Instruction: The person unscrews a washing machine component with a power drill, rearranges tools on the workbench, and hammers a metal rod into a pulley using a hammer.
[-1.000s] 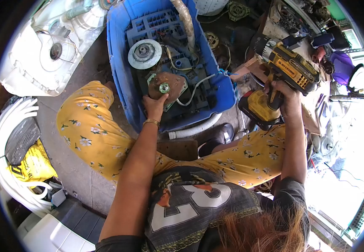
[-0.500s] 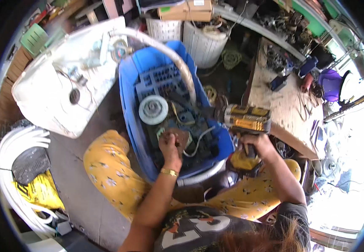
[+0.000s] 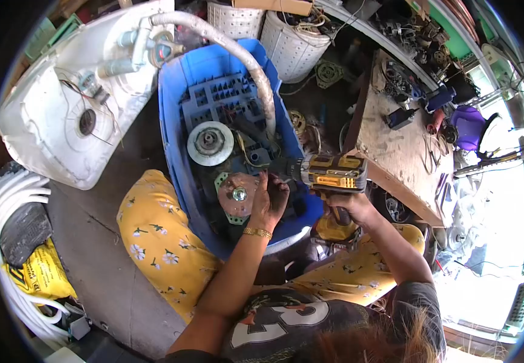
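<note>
My right hand [image 3: 351, 209] grips the handle of a yellow and black cordless drill [image 3: 334, 172], its nose pointing left over the blue tub [image 3: 174, 124]. At the drill's tip is my left hand [image 3: 270, 199], fingers raised and bunched near the chuck; what they hold, if anything, is too small to tell. Just left of that hand, a round brown disc [image 3: 230, 195] with a shiny metal centre lies on a green perforated part in the tub. Behind it sits a white pulley wheel [image 3: 210, 143], and a grey hose [image 3: 237, 51] arches into the tub.
A white appliance panel [image 3: 38, 136] with wires leans at the left. On the right stands a wooden bench [image 3: 395, 151] with tools and a purple container [image 3: 467, 127]. White perforated drums [image 3: 292, 48] are behind the tub. White tubing [image 3: 1, 212] is coiled at far left.
My left hand has moved right, off the brown disc, to the drill's tip. The drill has shifted slightly left. The disc and its metal centre now show, and the whole view has shifted.
</note>
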A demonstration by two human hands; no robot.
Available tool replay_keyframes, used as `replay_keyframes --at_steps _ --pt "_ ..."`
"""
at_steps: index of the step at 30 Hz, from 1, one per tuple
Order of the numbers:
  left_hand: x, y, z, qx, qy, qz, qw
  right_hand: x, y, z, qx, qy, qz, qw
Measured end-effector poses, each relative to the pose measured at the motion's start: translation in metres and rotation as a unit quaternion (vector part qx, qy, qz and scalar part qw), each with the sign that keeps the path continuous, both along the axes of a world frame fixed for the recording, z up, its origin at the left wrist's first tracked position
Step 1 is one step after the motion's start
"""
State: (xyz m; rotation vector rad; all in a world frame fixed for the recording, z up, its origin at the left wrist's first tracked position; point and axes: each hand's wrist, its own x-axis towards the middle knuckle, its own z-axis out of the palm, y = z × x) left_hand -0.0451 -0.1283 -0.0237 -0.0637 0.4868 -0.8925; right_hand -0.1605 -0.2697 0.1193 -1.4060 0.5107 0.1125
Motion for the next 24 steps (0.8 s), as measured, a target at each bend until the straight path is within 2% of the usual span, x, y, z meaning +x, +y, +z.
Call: replay_keyframes --at_steps 5,10,14,19,22,24 --pt "0.000 -0.005 -0.005 0.014 0.021 -0.005 1.000 -0.004 -0.007 -0.023 -0.207 0.009 0.060 0.977" --pt "0.002 -0.002 -0.013 0.029 0.028 0.012 0.999 0.000 0.002 -0.016 -0.184 0.025 0.046 0.982" --pt "0.005 0.001 -0.029 -0.015 0.013 0.028 0.999 0.002 0.001 -0.016 -0.173 0.029 0.061 0.983" --pt "0.006 -0.003 -0.031 0.018 0.026 0.033 0.999 0.007 0.003 -0.007 -0.153 0.057 0.060 0.985" --pt "0.005 -0.004 -0.025 0.019 0.040 0.032 0.998 0.004 -0.001 -0.016 -0.185 0.047 0.079 0.978" --pt "0.006 -0.004 -0.024 -0.001 0.024 0.043 0.999 0.002 -0.001 -0.024 -0.159 0.033 0.057 0.985"
